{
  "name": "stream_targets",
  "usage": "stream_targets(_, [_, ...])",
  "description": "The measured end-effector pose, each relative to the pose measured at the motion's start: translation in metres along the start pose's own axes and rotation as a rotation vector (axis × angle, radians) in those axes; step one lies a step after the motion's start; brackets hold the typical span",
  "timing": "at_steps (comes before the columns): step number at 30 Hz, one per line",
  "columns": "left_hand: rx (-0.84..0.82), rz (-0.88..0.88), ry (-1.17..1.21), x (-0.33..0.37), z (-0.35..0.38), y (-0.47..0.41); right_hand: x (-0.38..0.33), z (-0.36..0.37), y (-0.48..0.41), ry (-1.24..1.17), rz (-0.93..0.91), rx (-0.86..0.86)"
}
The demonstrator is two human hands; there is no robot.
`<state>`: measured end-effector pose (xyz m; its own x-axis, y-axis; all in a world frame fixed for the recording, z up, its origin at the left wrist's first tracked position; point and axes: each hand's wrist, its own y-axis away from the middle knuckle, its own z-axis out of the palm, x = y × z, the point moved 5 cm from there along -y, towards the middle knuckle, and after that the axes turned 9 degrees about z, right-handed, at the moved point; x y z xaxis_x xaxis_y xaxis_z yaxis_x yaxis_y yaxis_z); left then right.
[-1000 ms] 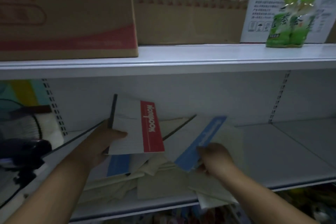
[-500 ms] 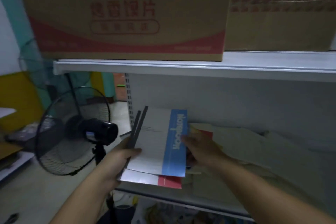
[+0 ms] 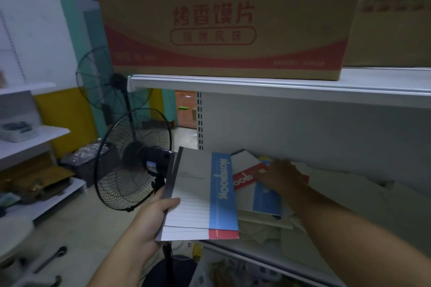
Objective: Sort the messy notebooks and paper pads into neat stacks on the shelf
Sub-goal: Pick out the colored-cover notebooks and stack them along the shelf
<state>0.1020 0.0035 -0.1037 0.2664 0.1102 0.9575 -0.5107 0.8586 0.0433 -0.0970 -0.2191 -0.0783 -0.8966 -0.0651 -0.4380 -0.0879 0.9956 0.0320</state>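
Left hand (image 3: 154, 219): I see it gripping two notebooks (image 3: 200, 193), blue over red.
Right hand (image 3: 277, 177): laid on the loose pile (image 3: 265, 198); grip I cannot tell.

Messy notebooks (image 3: 266, 196) on white shelf (image 3: 268, 261)

Upper shelf board (image 3: 279, 87) caps the bay at 12 o'clock; loose pads (image 3: 261, 230) litter its floor toward 4 o'clock. A black fan (image 3: 130, 163) crowds 9 o'clock. Open air lies above the pads, under the board.
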Motion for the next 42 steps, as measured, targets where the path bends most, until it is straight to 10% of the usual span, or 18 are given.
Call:
stream_targets(14, [-0.027, 0.050, 0.105, 0.002, 0.025, -0.009, 0.090, -0.080, -0.020, -1.080, 0.114, 0.306])
stream_targets(19, [-0.132, 0.038, 0.084, 0.001, 0.069, -0.012, 0.134, -0.108, -0.003, -1.357, 0.155, 0.125])
stream_targets(26, [-0.448, 0.128, -0.114, -0.025, 0.207, 0.019, 0.161, -0.126, 0.032, -1.179, 0.125, 0.192])
stream_targets(42, [-0.970, -0.271, -0.073, -0.172, 0.539, 0.233, 0.511, -0.242, 0.218, -1.000, 0.477, 0.401])
